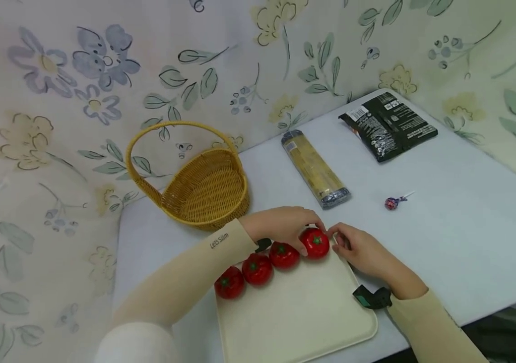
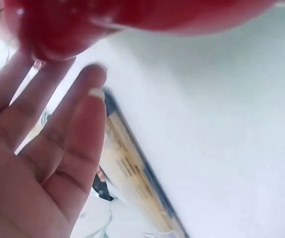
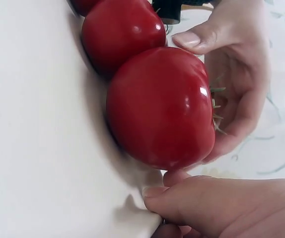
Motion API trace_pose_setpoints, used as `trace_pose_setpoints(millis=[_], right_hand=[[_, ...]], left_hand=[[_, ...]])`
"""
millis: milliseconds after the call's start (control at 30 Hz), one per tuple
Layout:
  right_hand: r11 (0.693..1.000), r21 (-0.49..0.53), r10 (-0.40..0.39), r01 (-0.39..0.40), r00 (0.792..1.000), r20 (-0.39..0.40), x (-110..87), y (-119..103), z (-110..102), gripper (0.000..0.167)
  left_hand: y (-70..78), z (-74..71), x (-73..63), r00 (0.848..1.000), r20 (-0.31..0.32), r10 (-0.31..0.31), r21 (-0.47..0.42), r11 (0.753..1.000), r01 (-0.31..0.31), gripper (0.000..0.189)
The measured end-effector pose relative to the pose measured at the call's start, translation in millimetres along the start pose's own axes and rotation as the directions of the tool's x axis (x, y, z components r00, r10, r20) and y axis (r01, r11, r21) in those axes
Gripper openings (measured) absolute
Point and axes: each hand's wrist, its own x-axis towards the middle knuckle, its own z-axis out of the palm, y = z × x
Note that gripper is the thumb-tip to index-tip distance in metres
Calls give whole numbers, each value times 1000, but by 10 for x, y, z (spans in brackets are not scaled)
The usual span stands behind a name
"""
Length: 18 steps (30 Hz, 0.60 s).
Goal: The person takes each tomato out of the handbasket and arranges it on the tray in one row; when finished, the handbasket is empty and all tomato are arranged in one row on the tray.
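Four red tomatoes with green stems stand in a row along the far edge of a cream tray (image 1: 294, 312). My left hand (image 1: 280, 227) grips the rightmost tomato (image 1: 314, 243), thumb on one side and fingers round the other. In the right wrist view that tomato (image 3: 160, 109) stands at the tray's corner, touching its neighbour (image 3: 122, 34). My right hand (image 1: 367, 252) pinches the tray's far right corner between thumb and fingers, just beside the held tomato. Seen from the left wrist, the fingers (image 2: 85, 134) of the left hand reach up to the red fruit.
A yellow wicker basket (image 1: 212, 189) with a tall handle stands behind the row, at the left. Behind the hands lie a long pack of noodles (image 1: 314, 169), a black packet (image 1: 391, 126) and a lollipop (image 1: 391, 203). A floral cloth (image 1: 104, 101) hangs along the table's back.
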Motion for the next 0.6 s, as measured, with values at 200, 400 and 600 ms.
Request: trace_pose_setpoints(millis=[200,400,600], right_hand=[[1000,17,7,-8,1000,23,-2,-41,10,28],[1000,25,7,-7,1000,16,-41,-68,1,40],[1000,15,20,-20,1000,5,-58,-87,43,40]], left_hand=[[5,-61,-221,996,11,-84,26,996,83,69],[-47,-154,-643,985,-120,-127,5,992,128,66],[-277,-174,-1264,920,-326,-216,-44,976,213,65]])
